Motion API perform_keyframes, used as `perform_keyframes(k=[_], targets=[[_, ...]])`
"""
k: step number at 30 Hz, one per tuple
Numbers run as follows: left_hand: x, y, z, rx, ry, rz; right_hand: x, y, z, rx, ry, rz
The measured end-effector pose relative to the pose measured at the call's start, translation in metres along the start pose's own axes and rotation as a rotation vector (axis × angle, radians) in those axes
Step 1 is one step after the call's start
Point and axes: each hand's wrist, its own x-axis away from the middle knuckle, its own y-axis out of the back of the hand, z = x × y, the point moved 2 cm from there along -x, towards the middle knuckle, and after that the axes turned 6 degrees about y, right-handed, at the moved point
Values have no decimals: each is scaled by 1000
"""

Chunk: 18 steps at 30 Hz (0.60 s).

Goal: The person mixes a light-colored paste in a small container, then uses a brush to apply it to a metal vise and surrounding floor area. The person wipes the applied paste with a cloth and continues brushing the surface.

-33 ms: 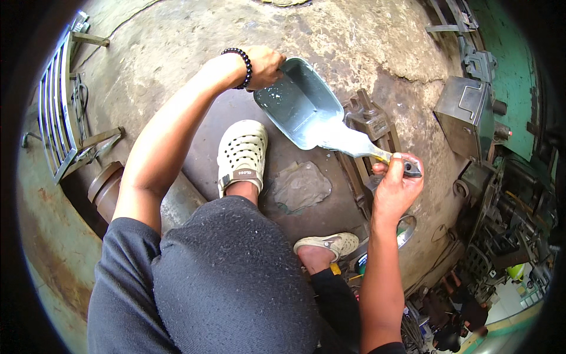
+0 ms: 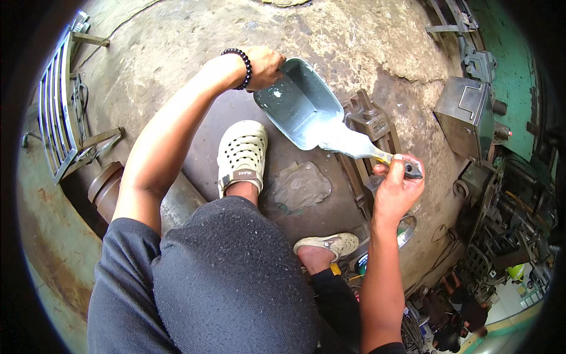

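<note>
A blue-grey rounded square container [image 2: 298, 97], like a scoop or tub, is tilted in front of me, with whitish smears inside. My left hand [image 2: 265, 66] is closed on its far left edge, the fingertips partly hidden. In my right hand [image 2: 399, 183] is a flat tool [image 2: 348, 140] smeared with whitish paint, with a yellow and dark handle that has a hole at its end. The tool's wide end meets the container's near right edge; whether it is a brush or a scraper I cannot tell.
A crumpled cloth-like piece [image 2: 302, 187] lies on the floor near my shoes [image 2: 243, 154]. Beside the container stands a rusty metal vise-like block [image 2: 371, 121]. A metal rack [image 2: 59, 109] is at the left, a metal box [image 2: 466, 115] at the right, with cluttered tools below it.
Almost nothing differs. My right hand and the tool have shifted very slightly to the right, and the pattern of white specks inside the container looks different.
</note>
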Motion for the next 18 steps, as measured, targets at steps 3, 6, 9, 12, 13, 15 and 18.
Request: perform_keyframes(k=[3, 6, 9, 12, 13, 15, 18], targets=[[-2, -2, 1, -83, -35, 15, -1, 5, 7, 37, -4, 19], [-4, -3, 1, -44, 5, 26, -3, 4, 12, -2, -27, 3], [-7, -1, 1, -47, 40, 47, -6, -9, 9, -93, -41, -29], [-7, 0, 0, -84, 36, 49, -8, -25, 1, -98, -35, 4], [-5, 0, 0, -78, 20, 25, -8, -30, -2, -62, -17, 12], [-3, 0, 0, -92, -6, -11, -7, -32, -5, -14, -7, 32], [-2, 1, -2, -149, -22, -6, -4, -25, -5, 4, 15, 41]])
